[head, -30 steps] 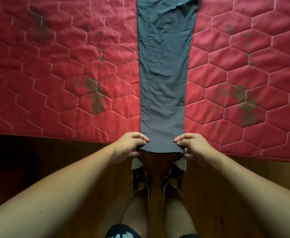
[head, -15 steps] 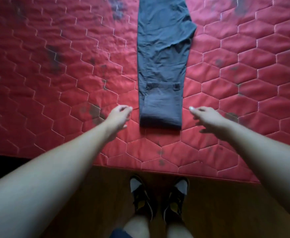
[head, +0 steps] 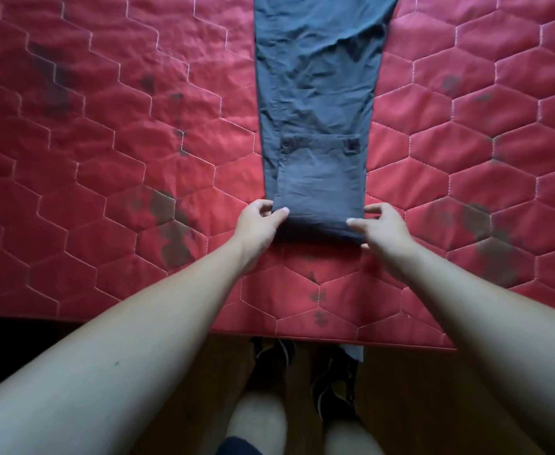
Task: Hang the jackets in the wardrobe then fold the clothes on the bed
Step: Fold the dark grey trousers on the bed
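Nearest, the person's bare legs stand on a brown wooden floor (head: pixel 417 405), feet in a pair of dark shoes with pale trim (head: pixel 335 379) whose toes reach the edge of the bed. Both bare forearms stretch forward over that edge.

The bed (head: pixel 105 192) is covered in red quilted fabric stitched in pale hexagons and marked with several dark blotches.

A little way in from the edge, both hands meet the near end of the slate-grey fabric trousers (head: pixel 319 93). The left hand (head: pixel 259 221) pinches the left corner of the fold, thumb lying on top and fingers curled at the side edge. The right hand (head: pixel 383 224) grips the right corner, thumb laid across the top of the cloth, forefinger along the side edge and another fingertip showing below the fold.

The trousers lie flat on the bed in a long strip, running away from the person down the middle of the view. The near end is doubled back over itself into a short panel, and belt loops show at the panel's far edge. Beyond it the wrinkled cloth widens and runs out of the top of the view.
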